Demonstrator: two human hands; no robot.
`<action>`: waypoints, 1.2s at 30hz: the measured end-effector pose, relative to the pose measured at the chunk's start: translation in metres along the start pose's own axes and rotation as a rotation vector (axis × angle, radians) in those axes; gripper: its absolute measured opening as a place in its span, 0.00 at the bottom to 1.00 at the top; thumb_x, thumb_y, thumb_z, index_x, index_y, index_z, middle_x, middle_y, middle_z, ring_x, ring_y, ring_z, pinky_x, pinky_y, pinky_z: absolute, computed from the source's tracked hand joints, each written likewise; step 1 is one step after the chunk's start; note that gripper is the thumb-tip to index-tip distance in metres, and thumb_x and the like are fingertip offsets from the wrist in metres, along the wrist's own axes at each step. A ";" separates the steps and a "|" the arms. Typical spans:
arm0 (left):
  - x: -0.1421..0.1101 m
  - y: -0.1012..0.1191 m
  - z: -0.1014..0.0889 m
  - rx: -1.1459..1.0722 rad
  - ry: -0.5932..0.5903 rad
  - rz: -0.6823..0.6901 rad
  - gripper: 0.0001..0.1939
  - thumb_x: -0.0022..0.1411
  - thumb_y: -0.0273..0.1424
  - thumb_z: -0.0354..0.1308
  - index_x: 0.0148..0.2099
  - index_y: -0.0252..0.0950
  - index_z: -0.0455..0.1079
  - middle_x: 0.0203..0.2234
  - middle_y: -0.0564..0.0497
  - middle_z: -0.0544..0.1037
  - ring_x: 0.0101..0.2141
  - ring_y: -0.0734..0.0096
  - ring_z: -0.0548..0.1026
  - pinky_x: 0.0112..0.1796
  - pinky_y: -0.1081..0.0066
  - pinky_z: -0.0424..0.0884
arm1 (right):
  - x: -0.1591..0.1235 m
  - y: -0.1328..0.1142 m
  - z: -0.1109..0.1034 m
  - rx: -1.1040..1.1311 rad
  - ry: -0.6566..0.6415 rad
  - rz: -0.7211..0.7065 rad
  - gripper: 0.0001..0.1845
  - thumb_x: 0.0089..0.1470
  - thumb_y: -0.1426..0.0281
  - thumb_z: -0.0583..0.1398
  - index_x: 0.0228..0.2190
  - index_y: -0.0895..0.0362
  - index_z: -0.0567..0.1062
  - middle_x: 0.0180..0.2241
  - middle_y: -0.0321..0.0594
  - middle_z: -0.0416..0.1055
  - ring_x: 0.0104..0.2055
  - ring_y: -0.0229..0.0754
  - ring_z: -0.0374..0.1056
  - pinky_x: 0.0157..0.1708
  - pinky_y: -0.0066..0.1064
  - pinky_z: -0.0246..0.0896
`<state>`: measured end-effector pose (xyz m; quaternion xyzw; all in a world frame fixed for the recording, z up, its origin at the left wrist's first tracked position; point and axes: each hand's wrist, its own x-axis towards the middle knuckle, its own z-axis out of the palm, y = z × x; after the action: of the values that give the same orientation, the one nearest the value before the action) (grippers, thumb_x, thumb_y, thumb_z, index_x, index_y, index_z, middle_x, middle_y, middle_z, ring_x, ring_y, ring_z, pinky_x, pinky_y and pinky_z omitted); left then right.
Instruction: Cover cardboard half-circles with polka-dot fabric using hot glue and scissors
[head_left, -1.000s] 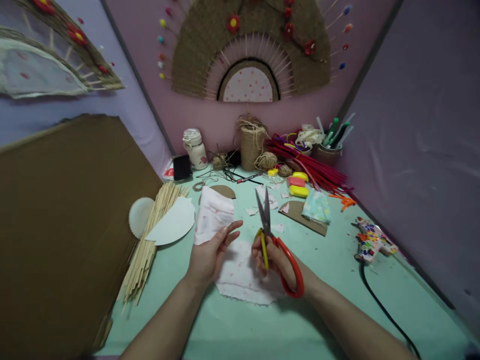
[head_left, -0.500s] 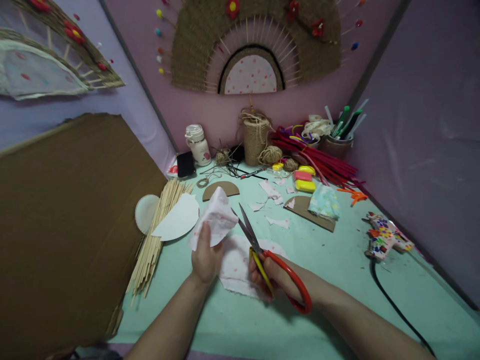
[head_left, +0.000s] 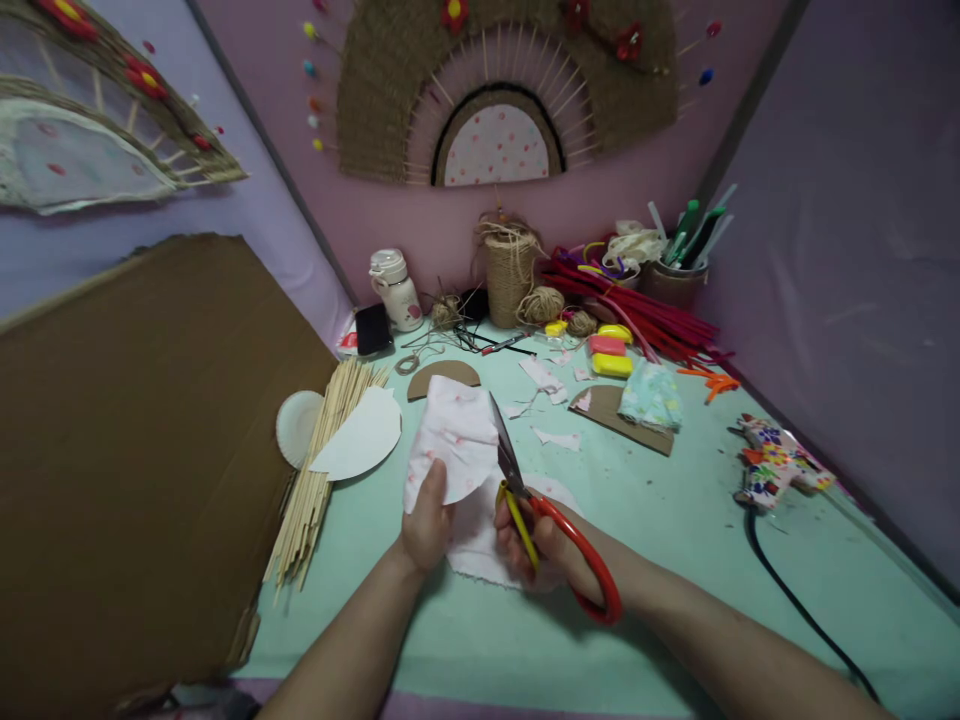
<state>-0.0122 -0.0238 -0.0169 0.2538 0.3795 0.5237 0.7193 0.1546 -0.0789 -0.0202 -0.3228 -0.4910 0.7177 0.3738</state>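
Note:
My left hand (head_left: pixel 427 522) is closed on the lower edge of a white fabric piece with pink spots (head_left: pixel 454 440) and holds it up off the table. My right hand (head_left: pixel 541 540) grips scissors (head_left: pixel 546 520) with one red and one yellow handle. Their blades touch the right edge of the held fabric. Under both hands a second piece of the same cloth (head_left: pixel 480 545) lies flat on the mint-green table (head_left: pixel 675 520).
A big cardboard sheet (head_left: pixel 127 450) leans at the left, with bamboo sticks (head_left: pixel 319 460), a white half-disc (head_left: pixel 361 440) and a paper plate (head_left: pixel 296 425) beside it. Twine rolls, red pipe cleaners (head_left: pixel 645 325), cardboard half-discs and fabric scraps fill the back. A patterned glue gun (head_left: pixel 776 465) lies at the right.
My left hand closed on the fabric, lifted it and turned it toward the scissors. My right hand swung the blades left, then brought them against the cloth's right edge.

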 end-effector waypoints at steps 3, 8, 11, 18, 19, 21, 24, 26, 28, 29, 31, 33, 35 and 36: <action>0.002 -0.004 -0.003 0.056 0.011 -0.030 0.21 0.48 0.46 0.67 0.37 0.34 0.79 0.41 0.45 0.82 0.63 0.53 0.60 0.63 0.62 0.56 | 0.001 0.005 -0.003 -0.034 0.030 -0.059 0.39 0.47 0.34 0.52 0.40 0.57 0.64 0.29 0.36 0.62 0.27 0.36 0.59 0.26 0.29 0.59; 0.008 -0.010 -0.016 0.115 0.007 -0.029 0.20 0.48 0.45 0.68 0.36 0.34 0.79 0.42 0.45 0.82 0.61 0.50 0.63 0.63 0.58 0.56 | 0.001 0.004 -0.005 -0.088 0.063 -0.082 0.37 0.50 0.34 0.49 0.38 0.56 0.64 0.26 0.33 0.61 0.24 0.34 0.56 0.23 0.27 0.56; 0.009 -0.007 -0.021 0.156 0.057 -0.008 0.12 0.46 0.38 0.70 0.32 0.36 0.79 0.40 0.46 0.83 0.63 0.50 0.60 0.64 0.61 0.54 | -0.001 0.001 -0.005 -0.136 0.069 -0.088 0.34 0.51 0.35 0.49 0.34 0.55 0.62 0.25 0.33 0.60 0.23 0.33 0.54 0.21 0.25 0.52; 0.005 -0.005 -0.012 0.177 0.042 0.032 0.08 0.49 0.35 0.68 0.33 0.38 0.78 0.40 0.46 0.82 0.62 0.52 0.61 0.62 0.60 0.59 | -0.002 -0.002 -0.006 -0.214 0.125 -0.094 0.33 0.54 0.37 0.47 0.32 0.55 0.62 0.24 0.32 0.58 0.22 0.33 0.52 0.20 0.26 0.49; 0.005 -0.005 -0.010 0.172 0.034 0.033 0.08 0.48 0.35 0.68 0.32 0.38 0.78 0.39 0.46 0.82 0.62 0.51 0.61 0.61 0.61 0.60 | -0.002 -0.002 -0.006 -0.220 0.128 -0.089 0.33 0.53 0.36 0.47 0.32 0.55 0.62 0.23 0.31 0.58 0.22 0.33 0.52 0.20 0.26 0.49; 0.003 -0.004 -0.008 0.162 0.019 0.039 0.07 0.48 0.35 0.68 0.30 0.38 0.77 0.38 0.45 0.82 0.63 0.50 0.60 0.61 0.61 0.61 | -0.001 -0.001 -0.006 -0.226 0.135 -0.078 0.34 0.53 0.36 0.47 0.32 0.55 0.61 0.23 0.32 0.59 0.22 0.33 0.53 0.19 0.26 0.50; 0.003 0.000 -0.009 0.173 0.028 0.054 0.05 0.48 0.33 0.68 0.29 0.38 0.77 0.36 0.45 0.83 0.63 0.49 0.59 0.62 0.59 0.60 | -0.002 0.000 -0.006 -0.222 0.137 -0.069 0.33 0.54 0.37 0.47 0.32 0.56 0.62 0.25 0.33 0.59 0.21 0.33 0.53 0.19 0.26 0.51; 0.004 0.001 -0.011 0.183 0.042 0.058 0.05 0.48 0.32 0.68 0.29 0.38 0.77 0.36 0.46 0.83 0.63 0.49 0.60 0.62 0.57 0.58 | -0.002 0.001 -0.007 -0.220 0.132 -0.070 0.33 0.55 0.37 0.47 0.33 0.56 0.64 0.25 0.33 0.59 0.21 0.32 0.53 0.18 0.25 0.50; 0.005 0.000 -0.011 0.185 0.030 0.050 0.07 0.48 0.34 0.68 0.31 0.37 0.78 0.37 0.46 0.83 0.63 0.48 0.60 0.62 0.56 0.58 | -0.002 0.002 -0.007 -0.229 0.144 -0.074 0.33 0.55 0.37 0.46 0.34 0.56 0.64 0.25 0.32 0.59 0.20 0.31 0.52 0.18 0.25 0.48; 0.005 -0.002 -0.011 0.184 0.017 0.050 0.08 0.49 0.36 0.68 0.32 0.37 0.78 0.38 0.46 0.83 0.63 0.49 0.60 0.62 0.57 0.59 | -0.002 0.003 -0.007 -0.235 0.157 -0.073 0.33 0.55 0.38 0.47 0.33 0.56 0.64 0.26 0.32 0.59 0.20 0.31 0.52 0.18 0.25 0.48; 0.006 -0.005 -0.011 0.184 0.012 0.048 0.11 0.49 0.38 0.68 0.33 0.37 0.79 0.39 0.46 0.83 0.63 0.49 0.60 0.62 0.57 0.59 | -0.003 0.004 -0.008 -0.247 0.184 -0.072 0.33 0.55 0.38 0.47 0.32 0.56 0.64 0.25 0.32 0.59 0.20 0.31 0.52 0.18 0.25 0.48; 0.007 -0.007 -0.013 0.186 0.049 0.049 0.11 0.47 0.37 0.70 0.33 0.38 0.79 0.39 0.47 0.83 0.62 0.48 0.61 0.62 0.58 0.59 | -0.003 0.004 -0.008 -0.256 0.198 -0.075 0.32 0.55 0.38 0.48 0.32 0.56 0.63 0.24 0.31 0.58 0.19 0.31 0.52 0.18 0.25 0.47; 0.008 -0.009 -0.017 0.182 0.088 0.054 0.10 0.45 0.35 0.71 0.32 0.38 0.79 0.38 0.47 0.83 0.62 0.48 0.62 0.62 0.58 0.59 | -0.003 0.002 -0.007 -0.267 0.206 -0.075 0.32 0.54 0.37 0.48 0.31 0.55 0.62 0.23 0.30 0.57 0.19 0.31 0.51 0.17 0.25 0.46; 0.009 -0.009 -0.019 0.179 0.090 0.057 0.10 0.45 0.33 0.71 0.32 0.39 0.78 0.38 0.47 0.83 0.62 0.49 0.62 0.61 0.58 0.59 | -0.003 0.000 -0.007 -0.275 0.210 -0.073 0.32 0.54 0.37 0.48 0.30 0.55 0.62 0.22 0.30 0.57 0.19 0.31 0.51 0.17 0.25 0.45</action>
<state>-0.0211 -0.0193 -0.0374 0.3040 0.4491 0.5190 0.6608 0.1616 -0.0780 -0.0219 -0.4262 -0.5541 0.5920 0.4011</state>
